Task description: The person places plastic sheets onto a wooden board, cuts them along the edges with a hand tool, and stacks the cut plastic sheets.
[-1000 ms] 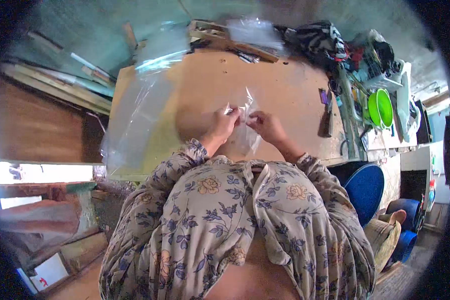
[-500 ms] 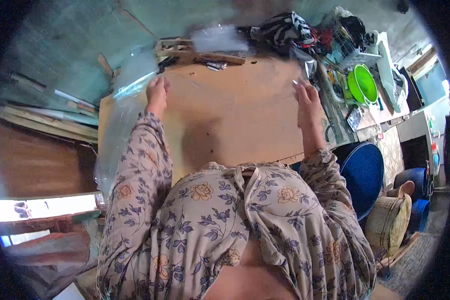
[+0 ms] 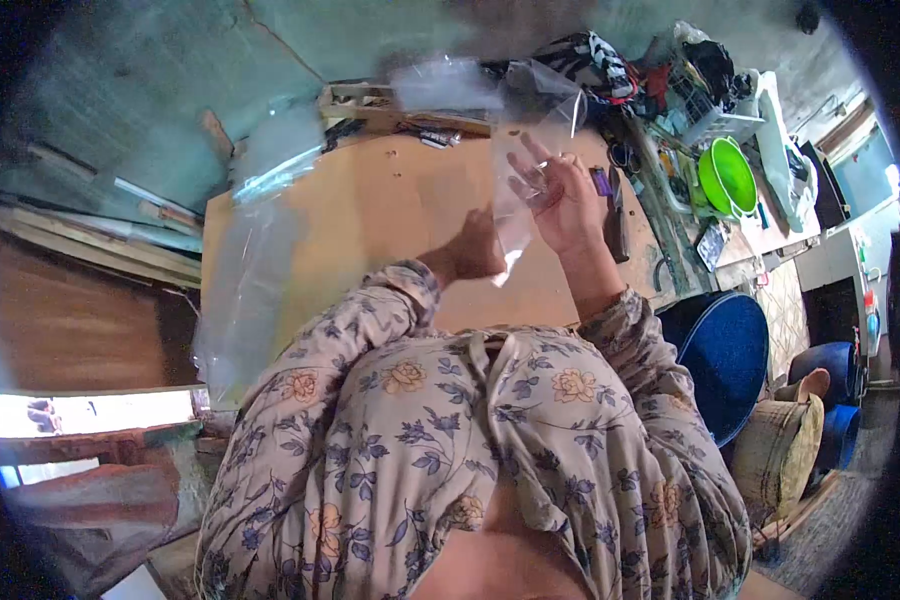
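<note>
Clear plastic is what you are working with, thin film that sags and creases under its own weight. Taking the brown bench [image 3: 390,215] as the landmark and going from its left edge: a stack of clear plastic sheets [image 3: 255,270] drapes over that edge and hangs down past it. Toward the middle of the bench, nearer to you, your left hand [image 3: 475,250] is low, just above the board, at the bottom end of a small clear bag [image 3: 520,160]; its fingers are partly hidden behind the film, so I cannot tell whether they pinch it or only touch it. Just to the right, your right hand [image 3: 560,195] is raised above the bench with fingers spread, and the bag hangs upright across those fingers, its mouth lifted toward the bench's far edge.

I judge the bag to be nearly weightless, limp and slippery, likely to cling to itself and to slide off an open palm. Take hold at the top rim or a corner, thumb against forefinger, rather than the middle of the film. Off the bench's right edge sits a green bowl [image 3: 728,175].
</note>
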`<state>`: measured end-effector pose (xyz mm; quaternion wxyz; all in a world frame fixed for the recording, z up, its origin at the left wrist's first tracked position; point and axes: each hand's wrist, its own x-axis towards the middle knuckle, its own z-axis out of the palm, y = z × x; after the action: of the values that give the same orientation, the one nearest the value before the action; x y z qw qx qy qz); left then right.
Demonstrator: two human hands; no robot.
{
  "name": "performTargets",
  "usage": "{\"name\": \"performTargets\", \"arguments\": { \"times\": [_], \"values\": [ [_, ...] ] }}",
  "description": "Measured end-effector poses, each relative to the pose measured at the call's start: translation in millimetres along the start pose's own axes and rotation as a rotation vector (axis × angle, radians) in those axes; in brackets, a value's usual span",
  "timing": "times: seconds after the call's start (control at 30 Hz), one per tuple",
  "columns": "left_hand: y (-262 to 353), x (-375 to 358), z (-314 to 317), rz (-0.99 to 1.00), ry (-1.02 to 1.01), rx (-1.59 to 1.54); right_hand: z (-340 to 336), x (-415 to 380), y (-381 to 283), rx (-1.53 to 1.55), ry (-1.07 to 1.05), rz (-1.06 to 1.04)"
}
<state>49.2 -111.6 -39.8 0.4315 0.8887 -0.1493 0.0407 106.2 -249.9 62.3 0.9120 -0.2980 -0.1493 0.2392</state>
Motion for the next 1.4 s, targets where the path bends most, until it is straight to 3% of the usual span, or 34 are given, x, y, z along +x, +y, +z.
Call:
{"name": "performTargets", "arguments": {
  "times": [0.03,0.07,0.13,0.2,0.27,0.33,0.4,0.43,0.5,0.53,0.6,0.63,0.7,0.73,0.8,0.87,0.93,1.0,1.07,1.1,1.17,1.2,1.27,1.4],
  "values": [
    [5,-9,8,-0.015,-0.073,0.237,10,-2,-4,0.041,0.009,0.016],
    [5,-17,11,-0.021,-0.063,0.243,21,-5,-9,0.081,0.016,0.031],
    [6,-31,19,-0.165,-0.502,0.51,34,-13,-27,0.185,0.009,0.101],
    [-8,-48,24,-0.2,-0.533,0.548,42,-23,-50,0.228,-0.258,-0.079],
    [-25,-61,22,-0.228,-0.571,0.588,46,-27,-80,0.108,-0.316,-0.193],
    [-33,-70,18,-0.265,-0.253,0.58,41,-32,-96,-0.011,-0.367,-0.306],
    [-52,-68,8,-0.482,-0.114,0.748,39,-36,-102,-0.436,-0.358,-0.578],
    [-60,-62,-3,-0.582,-0.05,0.871,32,-38,-95,-0.657,-0.255,-0.625],
    [-67,-54,-33,-0.729,0.152,0.997,34,-37,-77,-1.45,-0.165,-0.833],
    [-70,-41,-44,-0.723,0.148,0.997,35,-39,-66,-1.269,-0.181,-0.554],
    [-71,-19,-64,-0.473,0.371,0.048,37,-44,-43,-0.846,-0.044,-0.062],
    [-48,-16,-69,-0.472,0.371,0.053,32,-42,-32,-0.459,0.0,0.132],
    [25,-10,-68,-0.259,0.288,-1.129,17,-38,-18,-0.293,-0.041,0.169],
    [43,-9,-62,-0.263,0.287,-1.131,13,-35,-16,-0.134,-0.085,0.203],
    [67,-6,-52,-0.188,0.248,-0.811,10,-32,-9,-0.202,-0.091,0.192],
    [56,-4,-38,-0.104,0.363,-0.788,-6,-26,6,-0.298,-0.068,0.072],
    [70,-9,-38,-0.39,0.548,-0.902,5,-29,14,-0.192,0.016,0.095],
    [72,-9,-35,-0.394,0.566,-0.919,-1,-31,22,-0.084,0.111,0.11],
    [73,-12,-29,-0.403,0.572,-0.936,-29,-32,41,0.023,-0.071,0.59],
    [71,-13,-27,-0.407,0.573,-0.85,-27,-36,41,0.025,-0.068,0.583],
    [60,-14,-21,-0.415,0.574,-0.764,-17,-48,43,-0.092,0.032,0.638],
    [57,-13,-20,-0.312,0.624,-0.583,-19,-49,40,-0.089,0.036,0.642],
    [52,-16,-16,-0.213,0.671,-0.402,-24,-46,32,-0.317,-0.086,0.577],
    [68,-17,-24,-0.182,0.697,-0.204,-24,-41,30,-0.388,-0.168,0.605]
  ]
}}
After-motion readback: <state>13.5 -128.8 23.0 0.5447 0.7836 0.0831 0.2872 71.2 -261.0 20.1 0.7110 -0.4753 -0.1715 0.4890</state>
